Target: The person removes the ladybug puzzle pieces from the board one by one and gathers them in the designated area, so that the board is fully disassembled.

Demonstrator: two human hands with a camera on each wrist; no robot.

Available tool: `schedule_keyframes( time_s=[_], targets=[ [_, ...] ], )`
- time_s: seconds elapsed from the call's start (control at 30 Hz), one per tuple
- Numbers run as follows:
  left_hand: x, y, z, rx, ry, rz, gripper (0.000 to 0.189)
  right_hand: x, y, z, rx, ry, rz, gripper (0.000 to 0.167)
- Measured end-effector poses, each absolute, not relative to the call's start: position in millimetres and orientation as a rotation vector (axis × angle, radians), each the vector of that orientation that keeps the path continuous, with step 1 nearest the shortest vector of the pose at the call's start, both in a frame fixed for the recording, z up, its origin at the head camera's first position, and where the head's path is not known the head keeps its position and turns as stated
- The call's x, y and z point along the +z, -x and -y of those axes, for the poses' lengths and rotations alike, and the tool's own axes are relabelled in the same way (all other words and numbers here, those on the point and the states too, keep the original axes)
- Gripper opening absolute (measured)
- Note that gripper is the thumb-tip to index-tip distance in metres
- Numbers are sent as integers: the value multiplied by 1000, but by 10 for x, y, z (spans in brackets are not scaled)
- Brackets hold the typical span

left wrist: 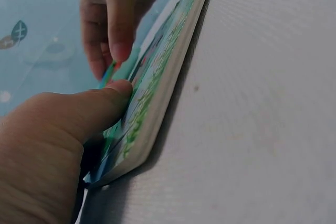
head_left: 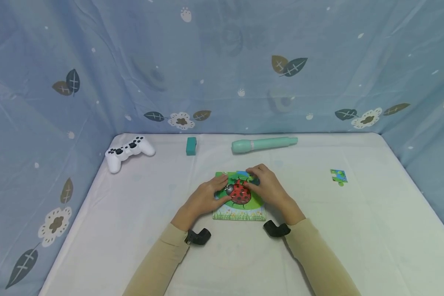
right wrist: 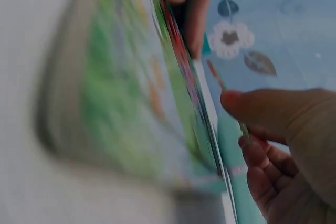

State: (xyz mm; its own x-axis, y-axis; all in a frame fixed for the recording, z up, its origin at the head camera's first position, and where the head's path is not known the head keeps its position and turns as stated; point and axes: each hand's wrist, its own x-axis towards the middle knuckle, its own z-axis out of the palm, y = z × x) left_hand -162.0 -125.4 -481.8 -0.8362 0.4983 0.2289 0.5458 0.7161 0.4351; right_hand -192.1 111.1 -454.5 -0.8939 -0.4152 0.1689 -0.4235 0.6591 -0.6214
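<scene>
A jigsaw puzzle board (head_left: 240, 214) with a red ladybug on green lies flat on the table. My left hand (head_left: 204, 196) rests on its left side, fingers stretched over the picture; in the left wrist view the thumb presses down near the board's edge. Above the upper right part of the board, my right hand (head_left: 271, 186) pinches a thin puzzle piece (right wrist: 216, 73) between thumb and fingers. The piece is tilted and seen nearly edge-on in the right wrist view. Another puzzle piece (head_left: 339, 176), blue and green, lies apart on the right.
Behind the board lies a long teal rod-shaped object (head_left: 266, 143) with a wider left end. A small teal block (head_left: 191, 146) stands left of it. The white game controller (head_left: 129, 152) is at the far left corner. Patterned blue cloth (head_left: 222, 74) hangs behind the white table (head_left: 155, 185).
</scene>
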Motion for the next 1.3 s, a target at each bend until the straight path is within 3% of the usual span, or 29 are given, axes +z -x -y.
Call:
schedule_keyframes(
  time_s=[0.9, 1.3],
  targets=[
    [-4786, 1611, 1242, -890, 811, 2825, 61, -4458, 2106, -2687, 1037, -439, 3024, 46],
    [-4809, 1614, 1244, -883, 810, 2826, 60, -4459, 2107, -3020, 917, -416, 3069, 44]
  ],
)
